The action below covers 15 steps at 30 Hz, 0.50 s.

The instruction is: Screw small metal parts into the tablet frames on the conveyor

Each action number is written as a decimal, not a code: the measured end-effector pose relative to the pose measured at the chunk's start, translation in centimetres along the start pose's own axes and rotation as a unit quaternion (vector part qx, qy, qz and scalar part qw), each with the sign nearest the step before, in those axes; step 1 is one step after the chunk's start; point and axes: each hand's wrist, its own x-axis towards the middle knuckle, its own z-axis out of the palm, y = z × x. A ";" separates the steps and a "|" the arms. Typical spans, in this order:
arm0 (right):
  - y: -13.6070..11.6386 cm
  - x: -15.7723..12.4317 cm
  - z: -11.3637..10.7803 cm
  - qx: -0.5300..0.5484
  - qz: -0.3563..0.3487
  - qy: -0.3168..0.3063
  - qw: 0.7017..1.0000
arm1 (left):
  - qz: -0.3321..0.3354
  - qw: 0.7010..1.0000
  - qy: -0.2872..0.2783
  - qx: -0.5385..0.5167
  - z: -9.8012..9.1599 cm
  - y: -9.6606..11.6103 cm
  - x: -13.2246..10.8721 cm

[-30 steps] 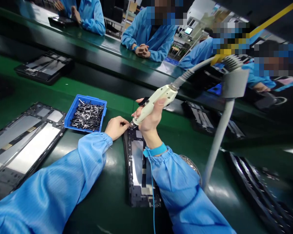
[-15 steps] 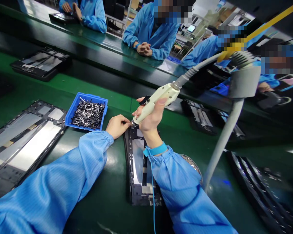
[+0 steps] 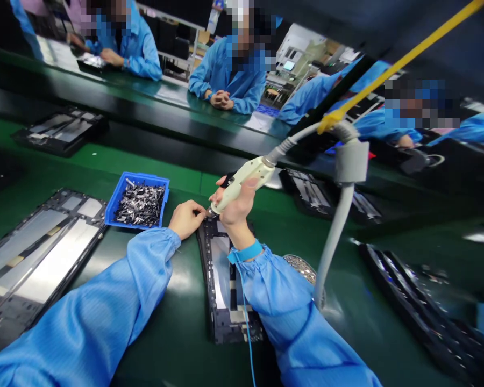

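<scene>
My right hand (image 3: 239, 207) is wrapped around a pale electric screwdriver (image 3: 246, 180), tilted with its tip down at the top left corner of a black device frame (image 3: 221, 269). A grey cable rises from the tool's back end. Right at that tip, my left hand (image 3: 186, 217) has its thumb and fingertips pinched together at the frame's corner; anything between them is too small to make out. Just left of it stands a blue bin (image 3: 165, 207) full of small metal parts (image 3: 141, 203). My right forearm covers part of the frame.
A larger frame (image 3: 44, 252) lies at left, another (image 3: 62, 129) behind it. A round dish of screws (image 3: 300, 266) sits beyond my right forearm. More frames (image 3: 310, 191) and a dark stack (image 3: 411, 301) are at right. Co-workers (image 3: 229, 75) sit across the bench.
The camera view has shifted, so the scene sits a little lower and further left. Both hands keep their places at the frame's corner, and the screwdriver stays tilted there.
</scene>
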 end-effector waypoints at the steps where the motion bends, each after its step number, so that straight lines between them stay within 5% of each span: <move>1: -0.9 0.1 -0.1 0.020 -0.010 -0.004 1.000 | 0.006 1.000 0.000 0.002 -0.1 0.0 0.0; 9: -7.1 -3.4 -3.7 0.124 -0.003 -0.095 0.988 | 0.089 0.994 0.042 0.050 -1.8 -0.1 1.0; 13: -7.9 -5.0 -8.7 0.092 0.026 -0.097 0.991 | 0.190 0.969 0.132 0.087 -1.6 0.8 -0.5; 15: -8.7 -5.0 -12.0 0.061 -0.005 -0.054 0.997 | 0.293 0.945 0.097 0.109 0.5 0.4 -3.1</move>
